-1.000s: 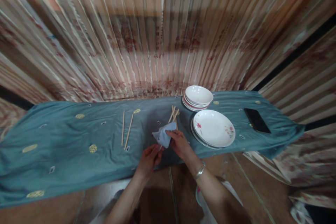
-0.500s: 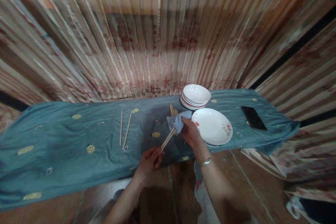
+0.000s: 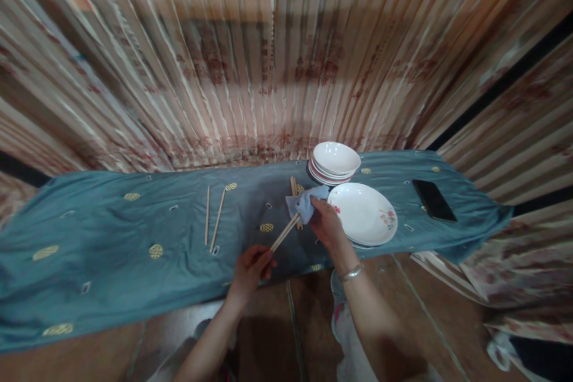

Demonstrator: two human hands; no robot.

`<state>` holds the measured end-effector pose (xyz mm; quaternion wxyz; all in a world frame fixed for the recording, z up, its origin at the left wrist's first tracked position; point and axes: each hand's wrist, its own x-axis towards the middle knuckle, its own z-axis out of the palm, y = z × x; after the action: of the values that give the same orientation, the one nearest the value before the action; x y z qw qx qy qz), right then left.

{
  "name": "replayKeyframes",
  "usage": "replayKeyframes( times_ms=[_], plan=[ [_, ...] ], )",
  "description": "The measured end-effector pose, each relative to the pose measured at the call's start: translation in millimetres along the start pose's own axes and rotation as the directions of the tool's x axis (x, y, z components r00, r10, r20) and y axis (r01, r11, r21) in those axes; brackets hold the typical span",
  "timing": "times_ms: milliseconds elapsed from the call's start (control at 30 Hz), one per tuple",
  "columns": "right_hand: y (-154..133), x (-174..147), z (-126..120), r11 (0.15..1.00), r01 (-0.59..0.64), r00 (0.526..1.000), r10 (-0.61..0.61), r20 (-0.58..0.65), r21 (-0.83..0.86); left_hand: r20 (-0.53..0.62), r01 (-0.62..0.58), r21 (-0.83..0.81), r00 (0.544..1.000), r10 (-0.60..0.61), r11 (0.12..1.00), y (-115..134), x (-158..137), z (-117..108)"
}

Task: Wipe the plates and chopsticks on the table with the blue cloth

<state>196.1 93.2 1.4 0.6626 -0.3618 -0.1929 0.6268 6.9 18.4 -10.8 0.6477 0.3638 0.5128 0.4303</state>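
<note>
My left hand is closed on the near ends of a pair of chopsticks, held at a slant over the table. Around their far ends is a light blue cloth, pinched by my right hand; the chopstick tips are hidden inside it. More chopsticks lie on the tablecloth behind the cloth, partly covered by it. Two single chopsticks, one nearly straight and one slanted, rest apart to the left.
Right of my right hand sits a stack of white flowered plates. Behind it stands a stack of white bowls. A black phone lies farther right. The green tablecloth covers a narrow table against a curtain.
My left hand has drawn slightly left and up with the chopsticks, and a little more of their length shows. The cloth stays around the far ends in my right hand.
</note>
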Motion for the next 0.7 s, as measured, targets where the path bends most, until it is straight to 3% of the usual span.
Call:
replayKeyframes(
  times_ms=[433, 700],
  plan=[
    [11, -12, 12, 0.996, -0.05, 0.994, 0.056, 0.091, -0.069, 0.013, 0.054, -0.105, 0.999, -0.053, 0.993, 2, -1, 1],
    [37, -34, 30, 0.975, -0.159, 0.969, 0.184, 0.166, -0.158, -0.015, 0.071, -0.145, 0.997, -0.074, 0.987, 5, 0, 4]
  ],
)
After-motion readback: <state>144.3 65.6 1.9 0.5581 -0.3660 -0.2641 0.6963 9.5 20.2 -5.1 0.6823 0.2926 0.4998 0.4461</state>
